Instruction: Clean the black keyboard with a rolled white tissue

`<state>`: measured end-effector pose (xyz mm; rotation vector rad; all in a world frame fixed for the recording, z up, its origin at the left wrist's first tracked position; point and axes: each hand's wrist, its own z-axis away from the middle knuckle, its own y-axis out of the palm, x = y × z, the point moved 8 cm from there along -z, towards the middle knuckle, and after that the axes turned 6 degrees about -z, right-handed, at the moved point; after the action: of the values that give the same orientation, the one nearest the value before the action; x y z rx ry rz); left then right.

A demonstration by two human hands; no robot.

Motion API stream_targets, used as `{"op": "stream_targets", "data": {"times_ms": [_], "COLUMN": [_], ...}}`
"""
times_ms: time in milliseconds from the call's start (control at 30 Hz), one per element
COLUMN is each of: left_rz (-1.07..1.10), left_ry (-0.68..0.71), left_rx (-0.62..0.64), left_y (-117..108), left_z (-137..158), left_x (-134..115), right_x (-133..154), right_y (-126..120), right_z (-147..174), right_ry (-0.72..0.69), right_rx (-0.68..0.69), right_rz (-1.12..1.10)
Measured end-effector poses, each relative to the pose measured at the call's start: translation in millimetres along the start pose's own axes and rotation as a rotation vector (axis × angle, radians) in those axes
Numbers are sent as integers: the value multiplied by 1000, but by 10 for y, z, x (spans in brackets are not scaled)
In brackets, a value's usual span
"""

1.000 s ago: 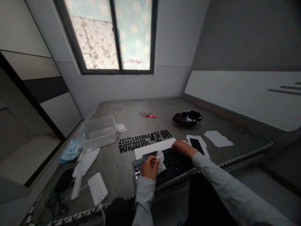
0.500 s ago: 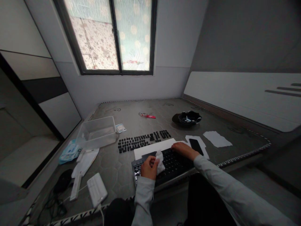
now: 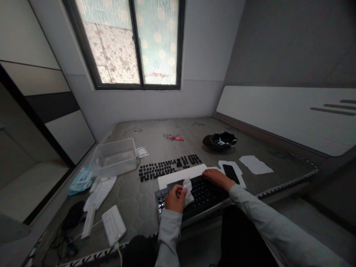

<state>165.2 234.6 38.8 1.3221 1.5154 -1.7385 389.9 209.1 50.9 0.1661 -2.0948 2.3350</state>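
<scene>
A black keyboard (image 3: 200,195) lies tilted at the near edge of the mattress, its keycaps off over much of it. My left hand (image 3: 175,199) pinches a crumpled white tissue (image 3: 187,195) just above the keyboard's left half, and the tissue hangs down to the bare switches. At the far edge of the keyboard rests my right hand (image 3: 217,178), its fingers bent over that edge and partly hidden. Behind the keyboard, loose black keycaps (image 3: 160,170) are laid out in rows like a keyboard. A white sheet (image 3: 182,174) lies partly beneath the keyboard.
To the left stand a clear plastic box (image 3: 114,157), a blue packet (image 3: 82,180), a white power bank (image 3: 114,225) and a black mouse (image 3: 73,215). On the right are a phone (image 3: 230,173), a torn paper (image 3: 255,164) and a cap (image 3: 221,141). Red keys (image 3: 174,137) lie farther back.
The view has shifted very slightly. My left hand still holds the tissue over almost the same spot, and my right hand has stayed at the keyboard's far edge.
</scene>
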Motion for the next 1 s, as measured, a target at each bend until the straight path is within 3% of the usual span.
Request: {"op": "stream_targets", "data": {"times_ms": [367,1000], "left_rz": [7,-5], "left_ry": [6,8], "left_rx": [-2,-1], "left_y": [-46,1], "left_z": [18,-14], "left_x": [-54,20], "right_x": [53,91], "right_y": [-12,-52], "right_z": [12,11], "right_ry": [-54,-30], "right_rx": [-41,-17], "right_rz": [36,72]}}
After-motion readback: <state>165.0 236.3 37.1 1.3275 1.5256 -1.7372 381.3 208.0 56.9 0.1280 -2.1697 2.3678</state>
